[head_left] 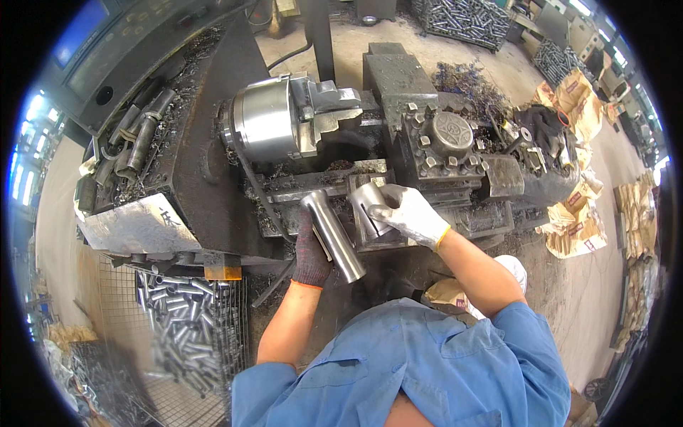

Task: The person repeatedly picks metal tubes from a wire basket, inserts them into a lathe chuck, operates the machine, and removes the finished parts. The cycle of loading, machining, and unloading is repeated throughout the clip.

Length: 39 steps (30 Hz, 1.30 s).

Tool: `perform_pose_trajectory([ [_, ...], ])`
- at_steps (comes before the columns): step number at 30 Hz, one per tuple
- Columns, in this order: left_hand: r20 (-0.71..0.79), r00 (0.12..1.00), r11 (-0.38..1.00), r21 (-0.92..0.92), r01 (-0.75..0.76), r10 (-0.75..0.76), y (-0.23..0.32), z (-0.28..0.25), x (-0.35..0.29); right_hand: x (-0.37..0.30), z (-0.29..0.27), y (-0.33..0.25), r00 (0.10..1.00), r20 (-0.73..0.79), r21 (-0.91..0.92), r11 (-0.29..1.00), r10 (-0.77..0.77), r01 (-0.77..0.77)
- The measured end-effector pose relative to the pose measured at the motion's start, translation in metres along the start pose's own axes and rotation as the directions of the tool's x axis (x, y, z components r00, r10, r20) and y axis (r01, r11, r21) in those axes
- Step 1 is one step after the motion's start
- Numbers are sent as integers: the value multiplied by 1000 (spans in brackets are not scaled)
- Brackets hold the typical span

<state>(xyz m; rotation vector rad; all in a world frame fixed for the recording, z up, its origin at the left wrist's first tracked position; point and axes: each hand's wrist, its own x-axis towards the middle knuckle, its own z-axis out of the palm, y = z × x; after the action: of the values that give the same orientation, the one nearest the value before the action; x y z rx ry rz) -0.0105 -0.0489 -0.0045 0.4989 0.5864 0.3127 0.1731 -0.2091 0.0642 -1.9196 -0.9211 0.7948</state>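
My left hand [311,255], in a dark glove with an orange cuff, is closed around a smooth metal tube [339,240] with a slot along its side. The tube tilts, its upper end leaning left. My right hand [414,215], in a white glove, grips a shorter metal sleeve [366,201] that shows a narrow slit. The two pieces are held apart, in front of the lathe bed. Beyond them is the lathe's shiny chuck [267,119] with stepped jaws, which hold no visible workpiece. Behind my right hand stands the bolted tool post [451,134].
A wire basket [238,313] with many metal tubes [186,313] stands at lower left. Worn tubes and tools [142,139] lie on the headstock among chips. Torn brown paper [578,213] lies at right, and metal shavings [466,89] are heaped behind the tool post.
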Motion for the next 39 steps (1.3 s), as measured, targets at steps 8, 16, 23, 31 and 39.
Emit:
perform_pose_trajectory([
  [8,304,758,613,452,-649,578,19,100,-9,13,-21,-95,990,137,127,992,-30,12],
  [16,50,873,812,344,-471,485,20,24,-10,128,-185,-113,896,199,-946,162,-398,282],
  [23,-228,807,780,492,-386,544,-42,-117,-61,237,-167,-41,921,384,-846,428,74,318],
  [31,-598,514,701,116,-704,615,19,-220,-86,252,-163,-24,892,451,-716,594,-9,368],
  [39,-660,688,883,-78,-462,302,64,-253,-112,252,-131,-40,909,389,-614,694,-148,375],
])
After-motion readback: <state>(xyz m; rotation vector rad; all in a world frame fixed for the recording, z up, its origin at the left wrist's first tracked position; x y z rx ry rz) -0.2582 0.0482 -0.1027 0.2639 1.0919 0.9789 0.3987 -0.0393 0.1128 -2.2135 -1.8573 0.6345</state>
